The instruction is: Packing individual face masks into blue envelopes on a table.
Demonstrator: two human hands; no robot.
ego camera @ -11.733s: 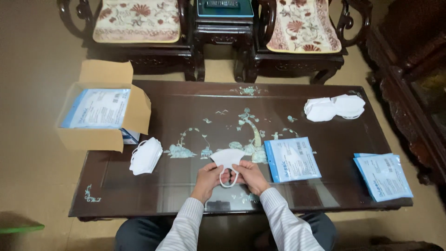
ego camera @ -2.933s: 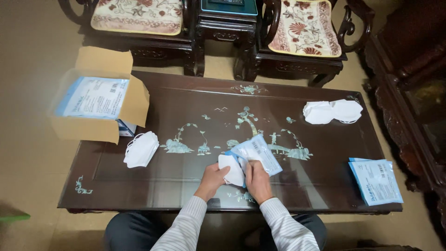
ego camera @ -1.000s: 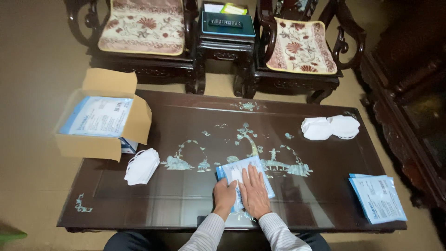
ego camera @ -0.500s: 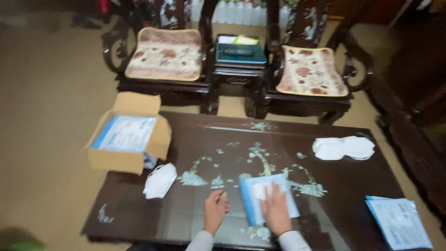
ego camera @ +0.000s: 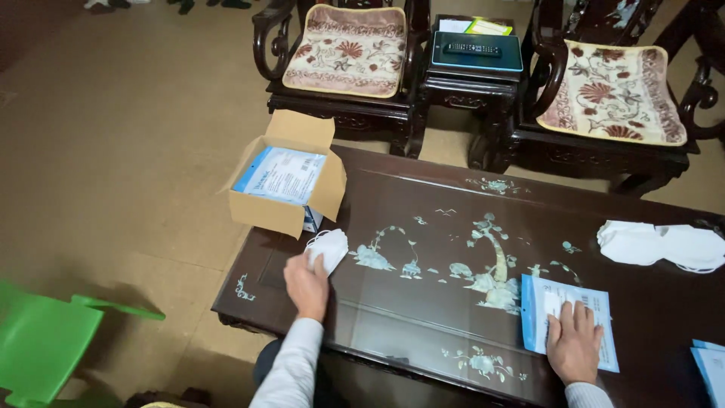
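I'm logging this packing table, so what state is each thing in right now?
Cardboard box: flaps open, blue-and-white packets inside.
White mask: lying on the table, left hand on it.
Blue-and-white pouch: lying flat, right hand pressed on it.
Pile of white masks: loose, untouched.
Chairs: unoccupied, cushions on the seats.

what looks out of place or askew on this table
The open cardboard box sits askew on the far-left corner, overhanging the table edge, with flat packets heaped inside. Otherwise nothing is spilled or damaged: left hand on a white mask, right hand on a blue pouch.
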